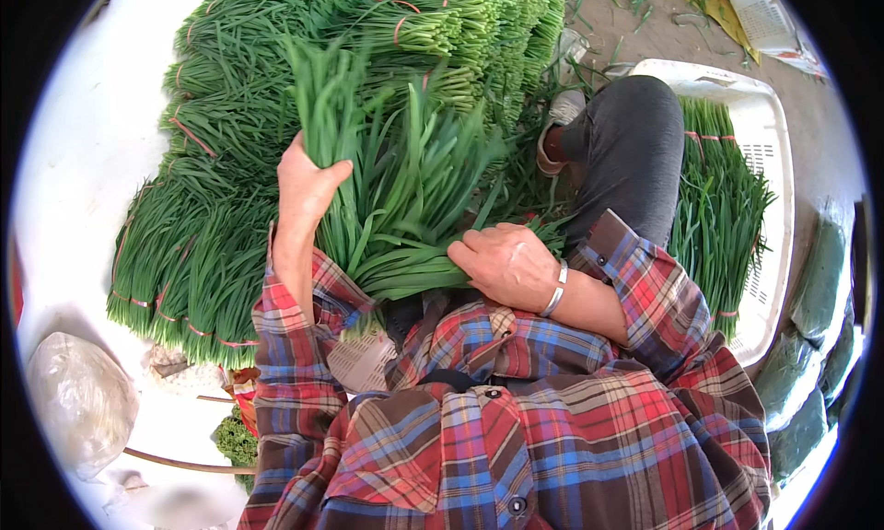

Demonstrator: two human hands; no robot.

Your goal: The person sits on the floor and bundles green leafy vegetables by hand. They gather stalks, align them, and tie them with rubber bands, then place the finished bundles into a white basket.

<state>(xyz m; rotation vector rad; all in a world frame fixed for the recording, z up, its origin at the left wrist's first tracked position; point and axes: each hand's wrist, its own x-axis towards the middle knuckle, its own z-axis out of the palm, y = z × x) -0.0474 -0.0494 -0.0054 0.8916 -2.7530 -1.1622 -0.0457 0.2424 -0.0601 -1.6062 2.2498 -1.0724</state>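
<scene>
Long green leaves, which look like Chinese chives, fan out loosely across my lap. My left hand (311, 181) grips an upright bunch of green leaves (331, 109), thumb across its front; the leaf tips are blurred. At the lower right of the leaves, my right hand (507, 264), with a silver bracelet at the wrist, is closed around another part of the leaves (414, 271). Whether the two handfuls are one bunch cannot be told. Beyond my hands lies a large pile of tied chive bundles (228, 109), pale cut stems facing right, bound with reddish bands.
A white plastic basket (777, 254) right of my bent knee holds more tied bundles (718, 205). Green packages in clear plastic (794, 378) lie beyond it. At lower left are a filled plastic bag (83, 399) and curly greens (236, 437). Loose leaves litter the floor.
</scene>
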